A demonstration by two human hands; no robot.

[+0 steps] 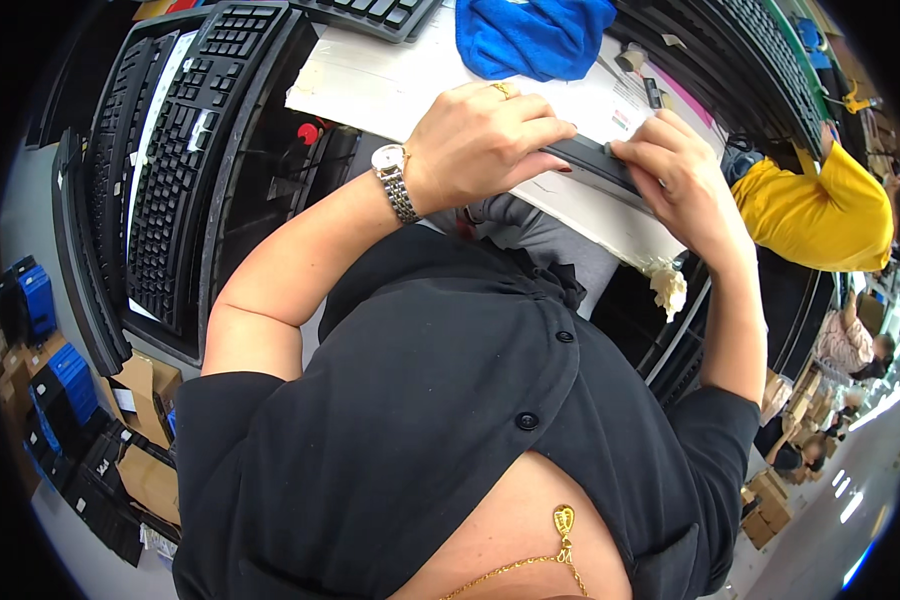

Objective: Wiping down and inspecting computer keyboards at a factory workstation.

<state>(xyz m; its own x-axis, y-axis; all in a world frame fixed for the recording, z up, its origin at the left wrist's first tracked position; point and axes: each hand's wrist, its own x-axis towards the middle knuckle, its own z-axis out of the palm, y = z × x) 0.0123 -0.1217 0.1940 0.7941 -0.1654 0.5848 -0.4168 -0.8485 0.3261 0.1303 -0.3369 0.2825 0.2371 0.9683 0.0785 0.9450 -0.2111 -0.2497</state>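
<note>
The left hand [480, 135] has its thumb and fingers closed on a long black bar [595, 164], and the right hand [675, 170] is clamped on the same bar a little farther right. The bar therefore lies between the 2 hands, along the near side of the white desk [360, 80]; it may be a keyboard seen edge-on, and I cannot tell whether it rests on the desktop. A dark spot shows at the right index fingertip, too small to identify.

The work on this 1 piece looks under way: it is in the grip of 2 hands and not yet laid aside. How much of it is done cannot be seen, since the fingers cover most of the surface.

Just beyond the left hand lies a bunched blue cloth [530, 35], apart from the fingers. Below the right hand, a crumpled whitish wad [668, 288] sits at the desk's corner. Well left of the left hand, black keyboards [175, 180] fill a tray; whether they are finished or waiting, I cannot tell. Right of the right hand is a person in yellow [820, 210].
</note>
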